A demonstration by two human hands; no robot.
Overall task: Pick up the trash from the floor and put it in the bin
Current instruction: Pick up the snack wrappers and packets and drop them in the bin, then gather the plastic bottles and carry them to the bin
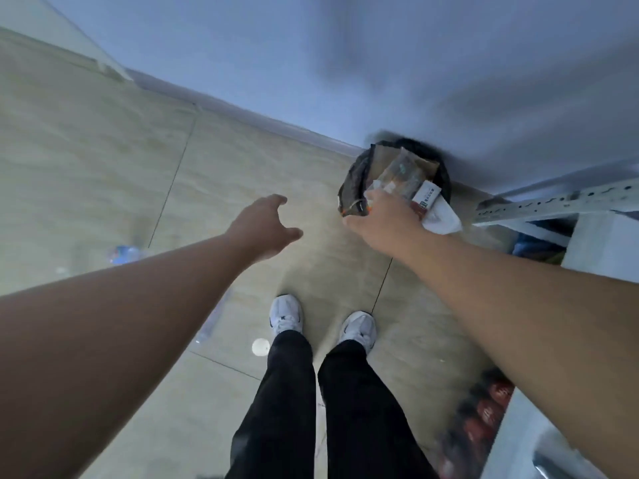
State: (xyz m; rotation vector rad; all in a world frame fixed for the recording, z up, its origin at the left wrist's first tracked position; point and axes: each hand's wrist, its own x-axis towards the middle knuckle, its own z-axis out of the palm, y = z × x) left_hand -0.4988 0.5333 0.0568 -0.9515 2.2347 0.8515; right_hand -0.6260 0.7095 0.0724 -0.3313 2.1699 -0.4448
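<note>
A round black bin [352, 181] with a dark liner stands against the wall, filled with brown paper packaging. My right hand [383, 223] hovers at the bin's near rim, shut on a white and red wrapper with white paper [437, 210] that hangs over the bin's right side. My left hand [268, 228] is out over the bare floor to the left of the bin, fingers apart and holding nothing. On the floor at the left lies a clear plastic bottle with a blue label [122, 254]. A second clear bottle [216, 319] lies beside my left forearm, and a small white round piece [260, 347] sits near my left shoe.
A white metal shelf rack [553, 202] stands right of the bin, with a pack of red-labelled bottles [484, 409] on the floor below it. The pale wall [345, 81] runs behind the bin. My two white shoes [287, 314] stand on the beige tiles.
</note>
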